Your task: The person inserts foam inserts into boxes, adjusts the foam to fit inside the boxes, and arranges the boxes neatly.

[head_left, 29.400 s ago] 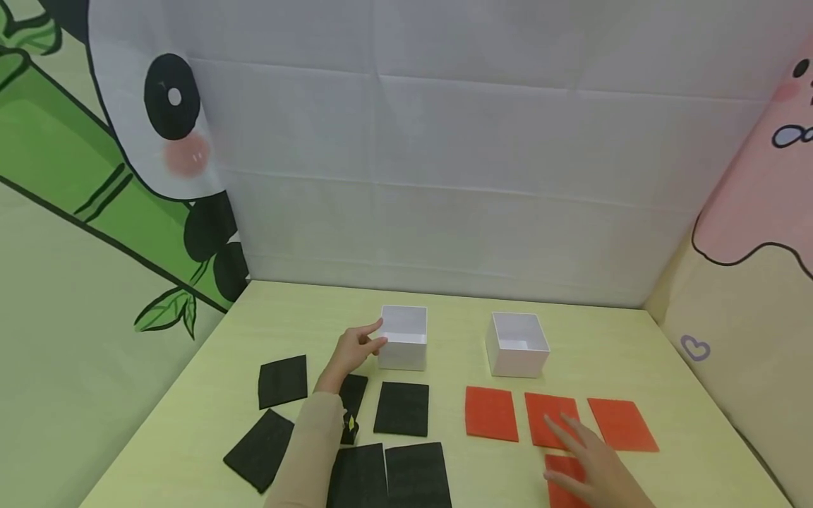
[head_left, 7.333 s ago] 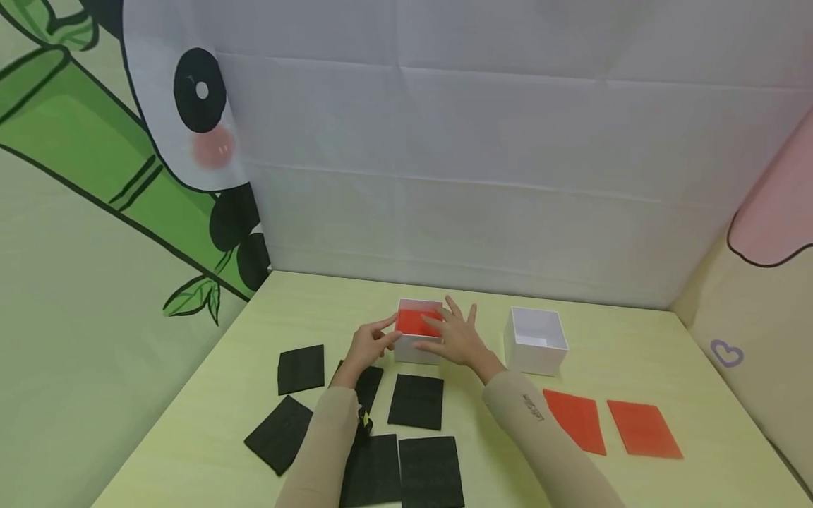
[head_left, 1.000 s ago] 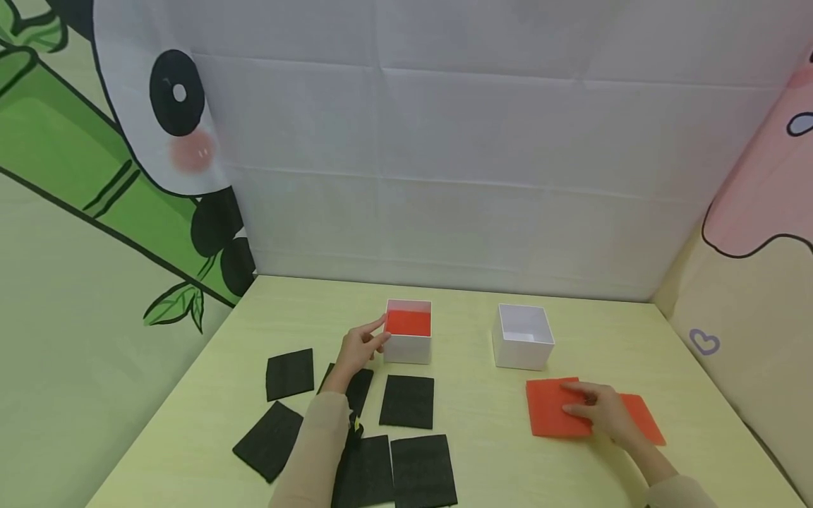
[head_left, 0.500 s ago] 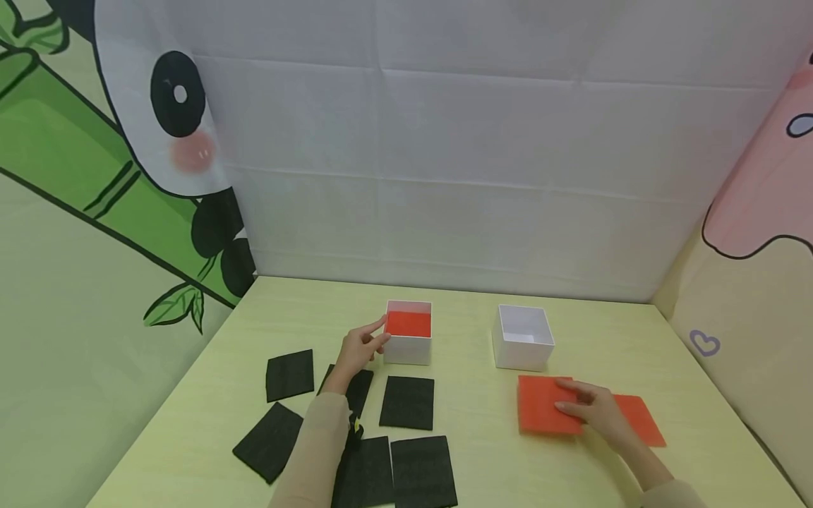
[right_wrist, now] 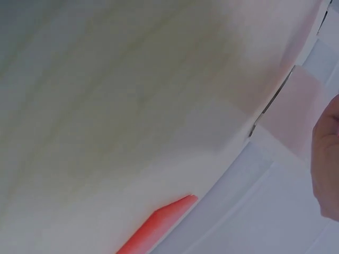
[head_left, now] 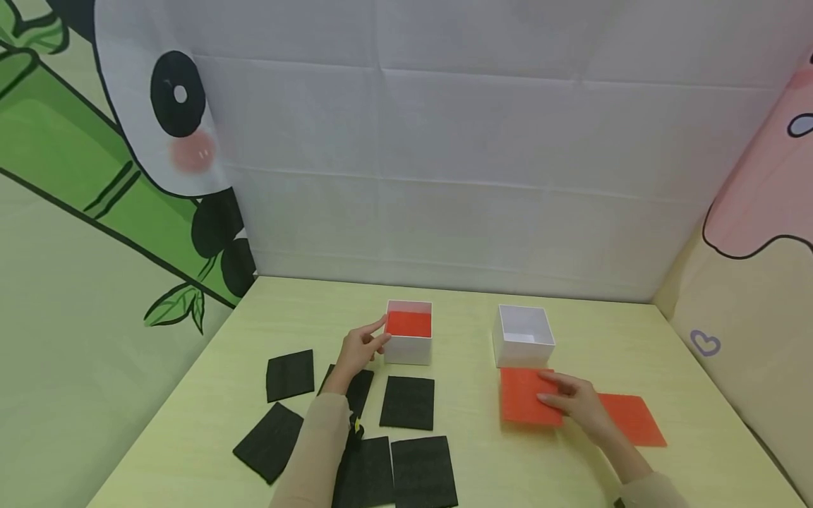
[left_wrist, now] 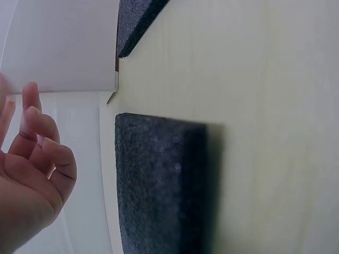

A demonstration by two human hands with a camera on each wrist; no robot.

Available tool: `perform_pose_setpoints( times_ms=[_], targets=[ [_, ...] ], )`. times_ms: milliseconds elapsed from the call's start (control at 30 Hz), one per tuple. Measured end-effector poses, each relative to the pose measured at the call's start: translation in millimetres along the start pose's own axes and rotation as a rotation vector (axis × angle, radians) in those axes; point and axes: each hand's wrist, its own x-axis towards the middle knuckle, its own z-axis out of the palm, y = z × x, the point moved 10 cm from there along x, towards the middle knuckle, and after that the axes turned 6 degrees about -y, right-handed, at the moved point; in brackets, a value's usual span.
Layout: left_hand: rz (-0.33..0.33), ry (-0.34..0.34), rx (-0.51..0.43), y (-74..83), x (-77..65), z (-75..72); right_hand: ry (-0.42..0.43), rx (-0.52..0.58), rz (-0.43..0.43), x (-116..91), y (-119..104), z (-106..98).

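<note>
With thumb and index finger, my left hand [head_left: 356,353] holds the left side of a white open-topped box [head_left: 406,351]. A red foam square [head_left: 408,324] lies inside that box, below its rim. My right hand [head_left: 578,403] pinches another red foam square [head_left: 524,396] by its right edge, raised over the table in front of a second white box [head_left: 524,353], where no foam shows. One more red foam square [head_left: 635,422] lies behind the right wrist. In the left wrist view, the other fingers [left_wrist: 61,156] curl loosely beside the box wall [left_wrist: 63,47].
Several black foam squares lie on the pale yellow table: one [head_left: 290,375] at far left, one [head_left: 407,402] before the left box, others [head_left: 423,470] nearer the front. The left forearm partly covers some. A white cloth wall [head_left: 444,212] rises behind the table.
Over the last second my right hand has lifted a red foam square and carried it left toward the right box, uncovering more of the remaining one. My left hand has stayed put.
</note>
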Motion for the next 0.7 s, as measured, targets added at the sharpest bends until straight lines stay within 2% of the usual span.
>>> perform_pose_setpoints(
  times_ms=[200,433,700],
  targets=[
    [0.004,-0.003,-0.007,-0.1,-0.5,0.6,-0.009,0.06,-0.01,3.2,-7.8,10.1],
    [0.01,-0.009,-0.011,0.7,-0.5,0.2,-0.027,0.053,-0.019,10.5,-13.2,18.8],
    [0.007,-0.008,-0.008,-0.7,0.1,0.4,-0.014,0.106,-0.016,17.5,-15.9,24.2]
  ],
)
